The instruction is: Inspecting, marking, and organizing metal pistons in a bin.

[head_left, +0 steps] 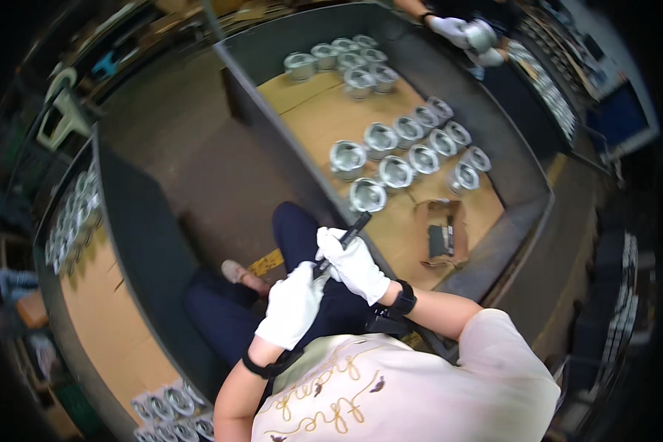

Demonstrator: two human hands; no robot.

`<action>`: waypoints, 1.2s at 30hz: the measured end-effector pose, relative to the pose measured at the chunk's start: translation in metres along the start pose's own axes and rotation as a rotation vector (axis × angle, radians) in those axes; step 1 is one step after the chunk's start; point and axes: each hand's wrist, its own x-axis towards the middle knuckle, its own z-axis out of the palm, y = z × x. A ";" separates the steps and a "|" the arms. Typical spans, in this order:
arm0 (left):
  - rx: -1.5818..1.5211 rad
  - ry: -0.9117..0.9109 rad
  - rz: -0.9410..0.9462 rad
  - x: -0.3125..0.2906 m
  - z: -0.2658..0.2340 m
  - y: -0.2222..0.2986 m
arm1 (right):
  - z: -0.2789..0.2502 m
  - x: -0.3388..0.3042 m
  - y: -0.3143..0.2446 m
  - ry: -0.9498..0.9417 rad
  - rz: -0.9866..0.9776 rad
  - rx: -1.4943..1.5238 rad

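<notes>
In white gloves, my two hands meet over my lap, in front of the near edge of a grey-walled bin. My right hand is closed around a slim black stick-shaped tool, perhaps a marker; its far end points up toward the bin. Closed at the lower end of the same tool is my left hand, its fingertips partly hidden. Just beyond the tool, several silver piston-like metal parts stand in rows on the bin's cardboard lining.
An opened small carton with dark items lies in the bin's near right corner. To my left, a second cardboard-lined bin holds more silver parts. Across the bin, another person's gloved hands hold a metal part.
</notes>
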 end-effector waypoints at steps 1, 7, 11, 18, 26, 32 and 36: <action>-0.194 0.082 -0.014 0.002 -0.005 0.007 | -0.009 0.002 -0.001 0.012 -0.020 0.084; -0.643 -0.141 -0.413 0.002 -0.029 -0.006 | -0.167 0.021 0.006 0.375 -0.030 1.071; -0.745 -0.037 -0.526 -0.015 -0.021 -0.041 | -0.249 0.036 0.080 0.512 0.038 1.294; -0.745 0.018 -0.653 -0.044 -0.010 -0.087 | -0.188 0.081 0.063 0.273 0.222 1.110; -0.500 0.039 -0.779 -0.067 -0.025 -0.115 | -0.114 0.222 -0.074 -0.104 0.009 0.860; -0.481 0.017 -0.989 -0.106 -0.022 -0.125 | -0.138 0.406 -0.097 0.407 -0.145 0.042; -0.422 0.014 -1.039 -0.105 -0.057 -0.101 | -0.214 0.510 -0.051 0.755 -0.296 -1.108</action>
